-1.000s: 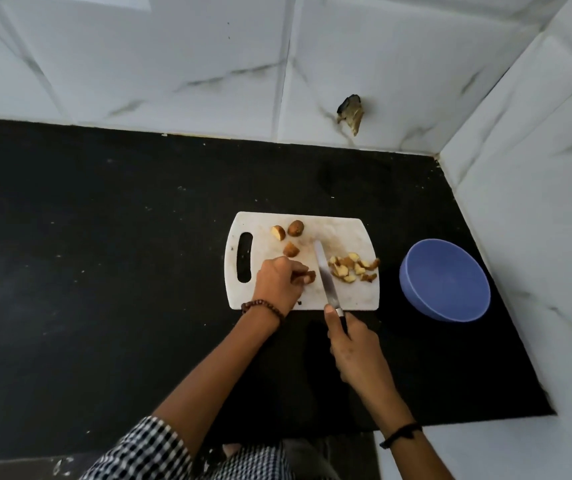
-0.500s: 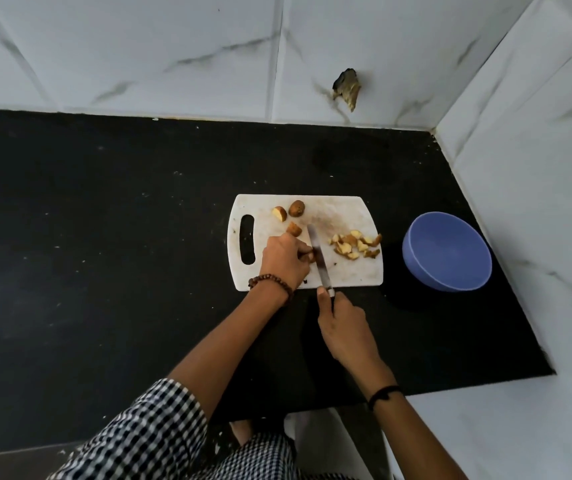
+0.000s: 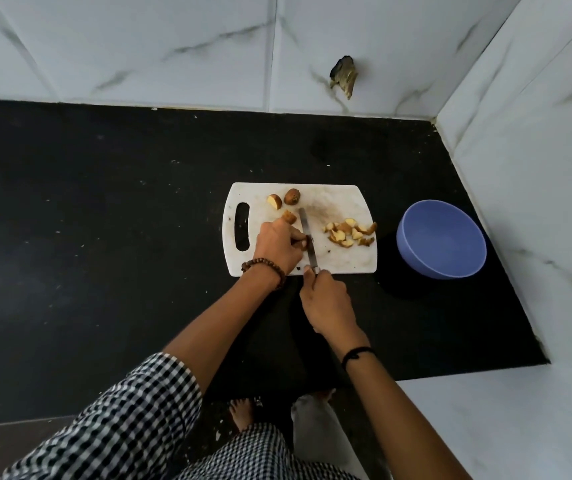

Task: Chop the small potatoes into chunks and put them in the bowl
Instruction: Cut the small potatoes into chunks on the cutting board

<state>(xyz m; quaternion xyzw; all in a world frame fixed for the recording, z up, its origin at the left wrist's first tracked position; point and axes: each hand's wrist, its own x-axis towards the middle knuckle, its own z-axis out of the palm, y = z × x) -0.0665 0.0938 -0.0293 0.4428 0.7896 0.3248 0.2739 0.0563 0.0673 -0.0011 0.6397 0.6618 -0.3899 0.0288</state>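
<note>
Potato piece [image 3: 304,244] at 3 o'clock of our left hand [image 3: 277,247], pinched at its fingertips; our right hand [image 3: 326,299] grips the flat metal knife [image 3: 306,226] across it. Scuffed white board [image 3: 346,259] underneath; round blue bowl [image 3: 412,216] at its 3 o'clock.

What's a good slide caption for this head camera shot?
Left hand steadies a potato on the cutting board, right hand cuts with the knife; chopped chunks lie near the blue bowl.
</note>
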